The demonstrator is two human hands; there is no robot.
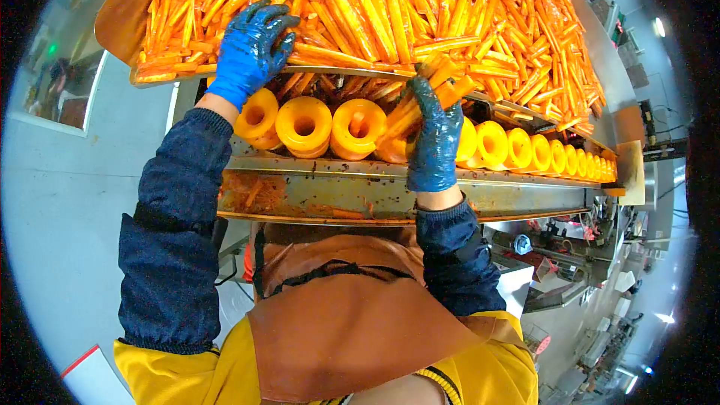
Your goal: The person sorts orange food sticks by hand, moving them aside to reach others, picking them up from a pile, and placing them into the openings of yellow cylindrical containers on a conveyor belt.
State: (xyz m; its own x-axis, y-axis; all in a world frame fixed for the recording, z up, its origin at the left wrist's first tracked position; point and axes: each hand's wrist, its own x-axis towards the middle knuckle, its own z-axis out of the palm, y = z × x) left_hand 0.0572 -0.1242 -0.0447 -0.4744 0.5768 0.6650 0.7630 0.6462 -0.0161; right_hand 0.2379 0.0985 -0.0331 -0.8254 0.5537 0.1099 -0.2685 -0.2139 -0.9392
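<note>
A heap of orange sticks (360, 15) fills the upper tray. Below its edge runs a row of yellow round cups (304, 126) with central holes; one cup (358, 121) has a stick standing in it. My left hand (251, 52), in a wet blue glove, rests on the heap's left front edge with its fingers curled; what lies under the fingertips is hidden. My right hand (436, 135), gloved in blue with dark smears, grips several orange sticks (446, 86) above the cups, their lower ends slanting down left toward a partly covered cup.
A metal trough (322, 193) with reddish residue runs in front of the cups. The tray's metal lip (345, 70) separates the heap from the cups. Machinery and tools stand on the floor at the right. A white board with a red edge (94, 379) is at the lower left.
</note>
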